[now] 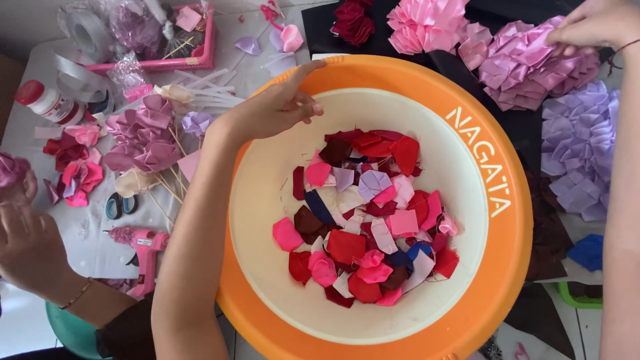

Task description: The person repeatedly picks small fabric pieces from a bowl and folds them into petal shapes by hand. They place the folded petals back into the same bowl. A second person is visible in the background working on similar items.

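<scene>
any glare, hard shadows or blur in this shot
Head view: light is soft and even, with no strong glare on the orange basin; the left hand casts only a faint shadow on its cream inside; the fabric pieces look sharp; the right hand is slightly soft.

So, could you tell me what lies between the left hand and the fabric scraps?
Only bare cream wall of the basin, seen in the head view.
</scene>
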